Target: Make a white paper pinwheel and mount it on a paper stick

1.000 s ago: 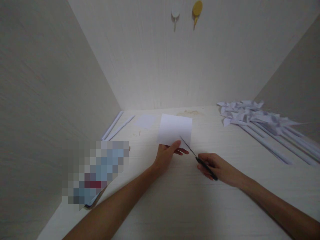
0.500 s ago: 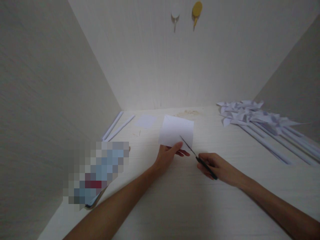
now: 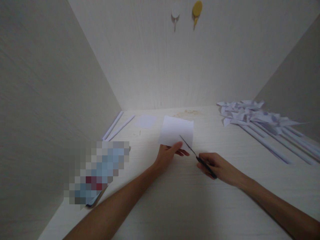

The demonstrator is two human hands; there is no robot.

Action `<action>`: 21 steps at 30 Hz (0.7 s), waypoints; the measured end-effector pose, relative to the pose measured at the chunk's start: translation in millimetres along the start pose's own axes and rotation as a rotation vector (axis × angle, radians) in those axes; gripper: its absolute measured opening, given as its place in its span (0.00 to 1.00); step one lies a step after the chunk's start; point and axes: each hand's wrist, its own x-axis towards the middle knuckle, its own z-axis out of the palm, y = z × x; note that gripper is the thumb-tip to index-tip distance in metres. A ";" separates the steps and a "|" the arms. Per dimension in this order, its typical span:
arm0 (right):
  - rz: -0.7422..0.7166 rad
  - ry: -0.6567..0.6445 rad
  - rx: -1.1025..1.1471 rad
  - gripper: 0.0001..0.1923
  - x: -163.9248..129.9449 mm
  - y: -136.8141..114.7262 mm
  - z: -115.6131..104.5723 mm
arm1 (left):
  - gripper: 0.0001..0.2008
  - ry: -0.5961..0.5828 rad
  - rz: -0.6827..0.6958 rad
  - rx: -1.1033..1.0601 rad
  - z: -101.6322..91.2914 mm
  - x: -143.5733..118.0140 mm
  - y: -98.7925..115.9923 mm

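My left hand (image 3: 168, 155) pinches the near edge of a white square of paper (image 3: 176, 129) and holds it up over the middle of the table. My right hand (image 3: 219, 167) grips black-handled scissors (image 3: 197, 157). Their thin blades point up and left and meet the paper's lower right part, close to my left fingertips.
A heap of white paper pinwheels on long paper sticks (image 3: 260, 124) lies at the right. Two rolled paper sticks (image 3: 117, 126) and a small paper square (image 3: 145, 121) lie at the back left. A blurred object (image 3: 98, 170) sits at the left. Two hooks (image 3: 186, 11) hang on the back wall.
The paper has tilted slightly in my left hand. Both hands and the scissors stay almost where they were, with the blades still at the paper's lower right.
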 end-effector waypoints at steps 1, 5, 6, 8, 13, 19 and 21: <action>0.001 0.000 0.000 0.17 0.0 0.1 0.0 | 0.10 -0.005 0.006 -0.011 -0.3 0.4 -0.8; 0.007 -0.007 0.018 0.16 0.2 1.2 0.2 | 0.09 -0.002 0.008 -0.021 -1.1 1.0 -2.4; 0.007 -0.008 0.023 0.16 0.2 1.4 0.2 | 0.09 0.001 0.006 -0.022 -1.1 1.0 -2.4; 0.003 -0.005 0.020 0.16 0.2 1.0 0.1 | 0.09 0.006 0.005 -0.031 -1.1 0.9 -2.2; 0.001 -0.004 -0.002 0.16 0.0 -1.3 0.1 | 0.09 -0.002 0.007 -0.039 -0.7 0.6 -1.6; 0.004 -0.009 0.006 0.16 1.0 -0.5 0.4 | 0.08 -0.003 -0.008 -0.028 0.8 -0.5 0.8; 0.007 -0.013 0.013 0.16 0.8 -0.7 0.1 | 0.09 0.000 -0.014 -0.021 0.7 -0.6 1.4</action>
